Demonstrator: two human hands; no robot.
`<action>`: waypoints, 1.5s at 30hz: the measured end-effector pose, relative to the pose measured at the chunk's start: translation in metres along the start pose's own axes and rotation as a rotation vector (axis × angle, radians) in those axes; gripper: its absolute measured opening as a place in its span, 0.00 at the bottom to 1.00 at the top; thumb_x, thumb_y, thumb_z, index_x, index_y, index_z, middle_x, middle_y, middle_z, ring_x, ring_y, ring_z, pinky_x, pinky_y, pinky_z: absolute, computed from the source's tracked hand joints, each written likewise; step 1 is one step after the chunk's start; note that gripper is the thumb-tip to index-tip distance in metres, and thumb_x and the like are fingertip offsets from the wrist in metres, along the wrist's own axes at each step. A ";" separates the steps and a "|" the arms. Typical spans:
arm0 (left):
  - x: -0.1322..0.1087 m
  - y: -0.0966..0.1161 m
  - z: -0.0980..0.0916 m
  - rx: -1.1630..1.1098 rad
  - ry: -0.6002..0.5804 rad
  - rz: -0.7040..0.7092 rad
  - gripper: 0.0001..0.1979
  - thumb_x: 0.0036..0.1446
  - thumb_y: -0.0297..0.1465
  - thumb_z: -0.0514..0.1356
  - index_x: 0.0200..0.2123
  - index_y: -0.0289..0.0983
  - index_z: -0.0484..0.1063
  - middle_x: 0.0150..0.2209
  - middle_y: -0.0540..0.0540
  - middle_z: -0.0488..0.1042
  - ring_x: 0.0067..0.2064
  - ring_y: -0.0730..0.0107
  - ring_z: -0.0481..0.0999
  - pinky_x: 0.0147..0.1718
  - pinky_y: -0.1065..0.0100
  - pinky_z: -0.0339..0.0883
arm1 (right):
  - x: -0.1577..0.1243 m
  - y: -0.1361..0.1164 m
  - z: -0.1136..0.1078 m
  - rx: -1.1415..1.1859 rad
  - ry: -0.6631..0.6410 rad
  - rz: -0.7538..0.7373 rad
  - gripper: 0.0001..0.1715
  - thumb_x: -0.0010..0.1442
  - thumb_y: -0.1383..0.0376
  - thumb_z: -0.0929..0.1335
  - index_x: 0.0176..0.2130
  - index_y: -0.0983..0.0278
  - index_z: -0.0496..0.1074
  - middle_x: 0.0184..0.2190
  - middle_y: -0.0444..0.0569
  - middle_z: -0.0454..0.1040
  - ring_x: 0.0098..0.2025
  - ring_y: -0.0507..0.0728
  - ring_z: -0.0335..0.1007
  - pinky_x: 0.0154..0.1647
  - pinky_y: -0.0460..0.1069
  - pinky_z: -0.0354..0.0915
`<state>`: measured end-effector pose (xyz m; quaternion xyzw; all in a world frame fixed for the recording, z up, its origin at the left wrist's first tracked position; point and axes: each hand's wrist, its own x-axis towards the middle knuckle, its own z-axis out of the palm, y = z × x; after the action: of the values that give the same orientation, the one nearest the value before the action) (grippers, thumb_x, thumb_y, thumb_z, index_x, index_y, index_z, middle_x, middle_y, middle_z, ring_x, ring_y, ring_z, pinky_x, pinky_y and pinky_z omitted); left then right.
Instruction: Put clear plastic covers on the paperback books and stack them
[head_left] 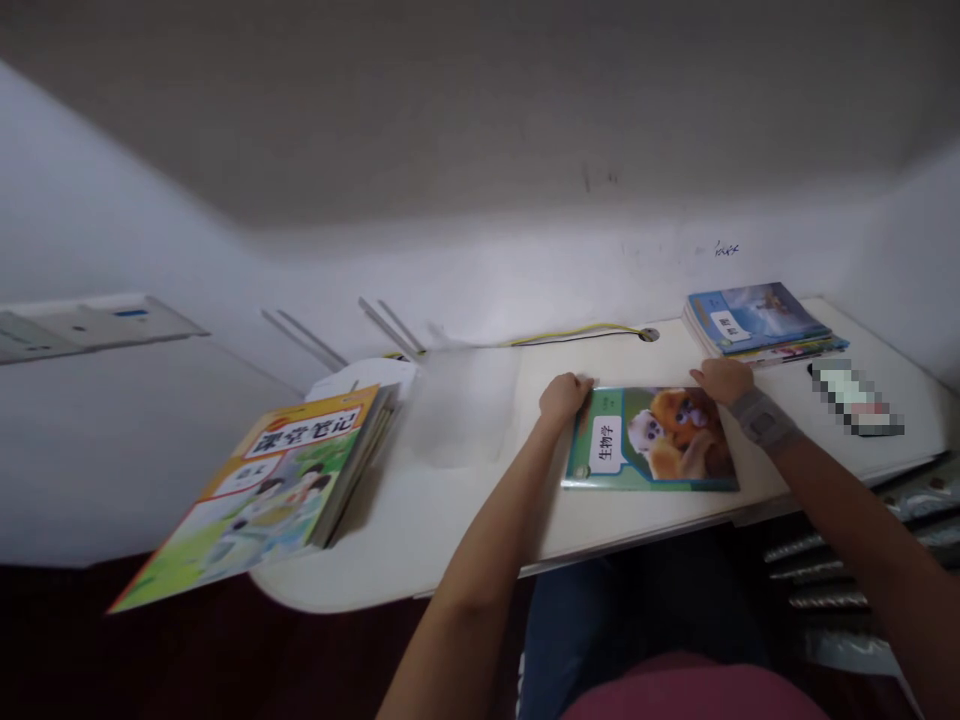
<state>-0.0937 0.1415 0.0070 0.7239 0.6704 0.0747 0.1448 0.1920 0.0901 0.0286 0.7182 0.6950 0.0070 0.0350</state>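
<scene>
A green textbook (pixel 654 440) with two monkeys on its cover lies turned sideways near the desk's front edge. At its far left corner, my left hand (pixel 564 397) is closed, with the fingertips on the edge. My right hand (pixel 724 381), below a wrist with a grey watch (pixel 763 420), grips the far right corner. The undersides of the fingers are hidden. Behind my right hand is a stack of books with a blue textbook (pixel 761 318) on top.
To the left, a stack topped by a yellow-green workbook (pixel 277 490) overhangs the white desk (pixel 420 540). A clear plastic sheet (pixel 465 410) lies mid-desk. A phone (pixel 855 400), partly pixelated, is at right. Cables (pixel 577 333) run into a hole by the wall.
</scene>
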 end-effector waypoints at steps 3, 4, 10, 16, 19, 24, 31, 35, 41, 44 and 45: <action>0.013 0.007 0.004 -0.037 0.013 -0.003 0.20 0.59 0.46 0.52 0.38 0.35 0.73 0.40 0.40 0.78 0.37 0.65 0.76 0.31 0.71 0.62 | -0.009 0.028 0.012 0.068 -0.024 0.088 0.26 0.65 0.54 0.58 0.40 0.70 0.74 0.41 0.63 0.75 0.45 0.62 0.72 0.41 0.51 0.62; 0.014 0.008 0.005 -0.044 0.025 -0.008 0.19 0.59 0.45 0.52 0.38 0.36 0.72 0.40 0.41 0.78 0.37 0.66 0.76 0.31 0.71 0.62 | -0.009 0.033 0.016 0.099 -0.028 0.099 0.25 0.65 0.53 0.59 0.38 0.69 0.74 0.40 0.61 0.76 0.43 0.60 0.73 0.40 0.50 0.62; 0.003 0.015 0.020 -0.009 0.169 -0.075 0.15 0.64 0.37 0.45 0.45 0.36 0.66 0.42 0.38 0.76 0.42 0.60 0.76 0.35 0.66 0.63 | 0.004 0.033 0.035 0.268 0.030 0.122 0.16 0.63 0.60 0.61 0.35 0.67 0.73 0.35 0.51 0.77 0.38 0.53 0.72 0.35 0.44 0.60; -0.007 0.012 0.024 0.064 0.268 -0.082 0.13 0.64 0.32 0.45 0.45 0.33 0.64 0.41 0.33 0.75 0.47 0.53 0.73 0.40 0.61 0.63 | 0.015 0.007 0.039 0.307 0.124 0.176 0.12 0.61 0.67 0.61 0.39 0.67 0.71 0.37 0.52 0.76 0.38 0.55 0.70 0.34 0.46 0.59; -0.011 0.001 0.022 0.082 0.298 -0.102 0.14 0.64 0.31 0.43 0.46 0.33 0.64 0.40 0.33 0.75 0.46 0.53 0.74 0.39 0.61 0.64 | 0.022 -0.012 0.037 0.304 0.153 0.188 0.12 0.60 0.69 0.60 0.41 0.67 0.71 0.39 0.55 0.76 0.39 0.56 0.70 0.34 0.47 0.59; -0.013 -0.010 0.021 0.105 0.329 -0.130 0.15 0.65 0.31 0.42 0.46 0.33 0.63 0.40 0.33 0.74 0.46 0.54 0.74 0.38 0.62 0.64 | 0.030 -0.033 0.035 0.301 0.175 0.191 0.13 0.62 0.66 0.60 0.45 0.67 0.69 0.40 0.57 0.75 0.39 0.58 0.71 0.33 0.48 0.59; -0.014 -0.006 0.013 0.132 0.308 -0.102 0.14 0.64 0.31 0.46 0.48 0.31 0.64 0.43 0.33 0.73 0.46 0.55 0.73 0.40 0.60 0.66 | 0.027 -0.037 0.041 0.257 0.203 0.176 0.14 0.66 0.65 0.58 0.47 0.68 0.65 0.44 0.60 0.73 0.44 0.59 0.71 0.37 0.48 0.61; -0.035 0.017 0.012 0.187 0.346 -0.011 0.20 0.63 0.31 0.47 0.57 0.32 0.58 0.59 0.31 0.61 0.60 0.52 0.61 0.54 0.53 0.58 | 0.026 -0.040 0.042 0.231 0.204 0.156 0.13 0.66 0.65 0.58 0.47 0.68 0.64 0.44 0.60 0.73 0.44 0.59 0.71 0.38 0.48 0.61; -0.074 0.050 0.041 0.267 0.202 0.209 0.35 0.63 0.47 0.39 0.63 0.28 0.53 0.65 0.32 0.52 0.66 0.42 0.47 0.59 0.43 0.44 | 0.024 -0.039 0.040 0.202 0.193 0.140 0.13 0.67 0.65 0.57 0.47 0.68 0.64 0.44 0.59 0.73 0.45 0.58 0.71 0.40 0.48 0.61; -0.075 0.049 0.048 0.256 0.153 0.156 0.36 0.62 0.50 0.37 0.65 0.31 0.52 0.66 0.34 0.50 0.65 0.39 0.48 0.59 0.39 0.42 | 0.026 -0.034 0.029 0.189 0.176 0.134 0.13 0.66 0.68 0.57 0.47 0.69 0.65 0.41 0.60 0.74 0.44 0.59 0.71 0.40 0.49 0.62; -0.073 0.048 0.048 0.251 0.147 0.147 0.36 0.62 0.50 0.37 0.65 0.32 0.51 0.66 0.34 0.50 0.65 0.38 0.48 0.58 0.38 0.42 | 0.025 -0.034 0.023 0.185 0.175 0.131 0.14 0.65 0.69 0.57 0.47 0.70 0.65 0.40 0.61 0.75 0.44 0.60 0.71 0.41 0.50 0.62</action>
<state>-0.0399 0.0609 -0.0177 0.7759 0.6286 0.0534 -0.0019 0.1602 0.1157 0.0025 0.7589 0.6445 0.0076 -0.0925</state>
